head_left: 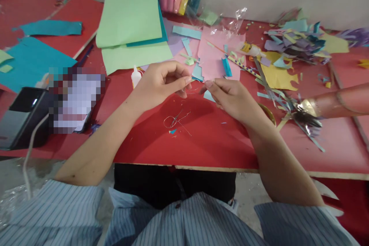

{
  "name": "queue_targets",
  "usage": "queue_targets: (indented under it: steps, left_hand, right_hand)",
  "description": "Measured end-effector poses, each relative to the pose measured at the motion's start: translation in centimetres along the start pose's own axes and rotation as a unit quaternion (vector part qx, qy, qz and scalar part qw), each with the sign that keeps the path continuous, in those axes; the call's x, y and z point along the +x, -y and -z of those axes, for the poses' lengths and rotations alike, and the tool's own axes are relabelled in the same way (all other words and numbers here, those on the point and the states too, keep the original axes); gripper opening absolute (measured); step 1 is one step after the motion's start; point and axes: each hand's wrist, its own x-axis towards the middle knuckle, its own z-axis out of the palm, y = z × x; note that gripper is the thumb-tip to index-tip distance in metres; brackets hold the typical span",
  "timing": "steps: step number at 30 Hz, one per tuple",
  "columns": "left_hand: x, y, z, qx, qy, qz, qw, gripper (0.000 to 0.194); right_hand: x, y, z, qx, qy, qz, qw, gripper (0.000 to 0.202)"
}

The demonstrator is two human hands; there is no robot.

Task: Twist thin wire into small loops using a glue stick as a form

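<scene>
Over the red table my left hand is closed in a pinch, thumb against forefinger. Facing it, a short gap away, my right hand also pinches at its fingertips. A faint thin line shows near the fingertips, but what either hand holds is too fine to make out. Small blue paper pieces lie just beyond the fingers. Below the hands, a tangle of thin wire or thread rests on the table beside a tiny blue scrap. A white-tipped glue bottle is partly behind my left wrist.
Green paper sheets and pink paper lie at the back. A dotted pencil, scissors and shredded paper are to the right, near a red tube. A phone with blurred screen stands left.
</scene>
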Motion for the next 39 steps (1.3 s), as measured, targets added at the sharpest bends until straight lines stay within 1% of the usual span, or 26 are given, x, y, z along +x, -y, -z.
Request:
queue_targets:
  steps: [3, 7, 11, 16, 20, 22, 26, 29, 33, 36, 39]
  left_hand:
    - [-0.1, 0.1, -0.1, -0.002, 0.03, 0.005, 1.0, 0.011]
    - [-0.1, 0.3, -0.1, -0.003, 0.035, 0.009, 0.999, 0.014]
    - [-0.2, 0.0, -0.1, -0.001, 0.035, 0.019, 0.999, 0.016]
    - [-0.2, -0.2, -0.1, -0.009, 0.031, 0.018, 0.999, 0.013]
    - [-0.1, -0.1, -0.1, -0.042, 0.042, 0.008, 0.998, 0.009]
    - [-0.1, -0.1, -0.1, -0.041, 0.045, 0.012, 0.998, 0.009]
    - [-0.2, -0.1, -0.1, 0.009, 0.037, 0.004, 0.999, 0.013]
    - [-0.4, 0.1, -0.2, 0.066, 0.028, -0.023, 0.997, 0.014]
    - [-0.4, 0.3, -0.3, 0.134, 0.025, -0.065, 0.989, 0.009]
    - [-0.5, 0.5, -0.5, 0.176, 0.02, -0.092, 0.98, 0.009]
    - [-0.5, 0.5, -0.6, 0.195, 0.014, -0.106, 0.975, 0.009]
  right_hand:
    - [-0.3, 0.8, -0.5, 0.079, -0.036, 0.01, 0.996, 0.048]
    - [-0.5, 1.3, -1.1, 0.09, -0.06, 0.034, 0.994, 0.035]
    - [-0.5, 1.2, -1.3, 0.103, -0.057, 0.031, 0.993, 0.027]
    - [-0.5, 1.5, -1.1, 0.109, -0.065, 0.023, 0.992, 0.025]
    - [-0.5, 1.6, -1.1, 0.092, -0.064, 0.015, 0.994, 0.026]
    - [-0.5, 1.6, -1.2, 0.089, -0.062, 0.009, 0.994, 0.027]
    - [-0.5, 1.5, -1.2, 0.084, -0.056, 0.001, 0.995, 0.029]
    - [-0.5, 1.5, -1.3, 0.084, -0.055, 0.006, 0.995, 0.028]
    - [-0.6, 1.5, -1.4, 0.087, -0.053, 0.018, 0.995, 0.025]
    - [-0.6, 1.4, -1.5, 0.081, -0.057, 0.021, 0.995, 0.027]
    - [-0.6, 1.5, -1.6, 0.091, -0.049, 0.011, 0.995, 0.031]
